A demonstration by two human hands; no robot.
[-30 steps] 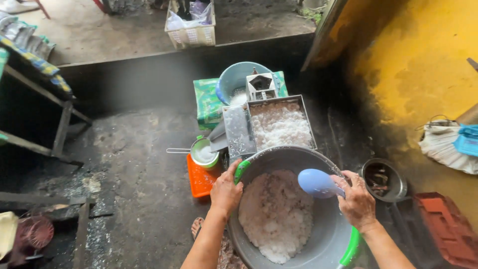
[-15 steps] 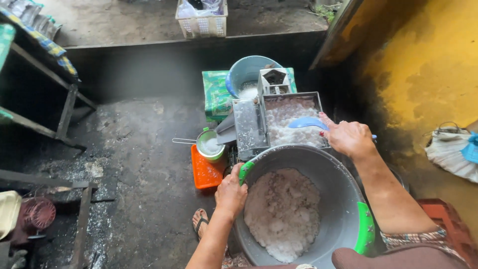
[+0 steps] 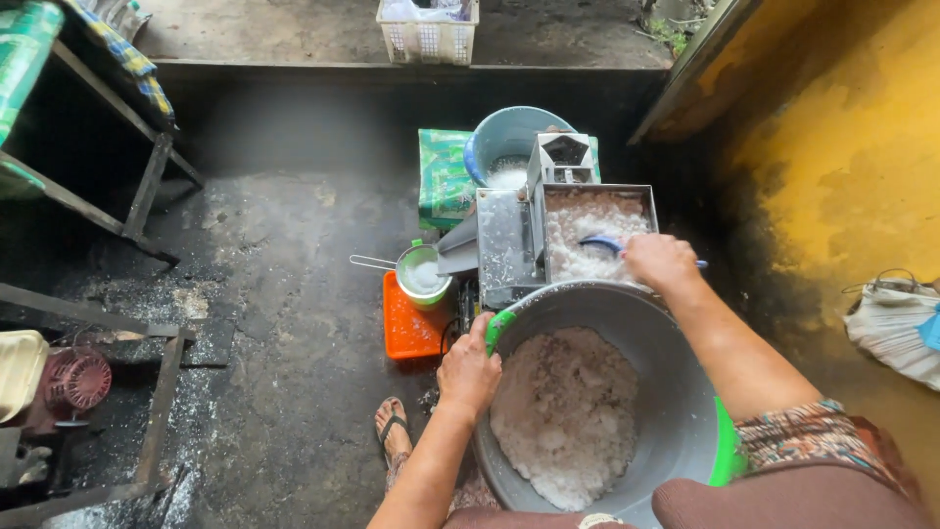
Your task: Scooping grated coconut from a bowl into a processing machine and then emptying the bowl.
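Gripping grey basin rim (image 3: 627, 294): left hand (image 3: 468, 370) | right hand (image 3: 662, 263) closed on blue scoop (image 3: 599, 243), apparently in grater tray (image 3: 597, 230) | risk: white shreds spilling to floor if the scoop tilts.

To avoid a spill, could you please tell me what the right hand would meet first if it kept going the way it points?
The right hand, holding a blue scoop, points into the metal tray; it would probably meet the white mash there first, though depth is unclear.
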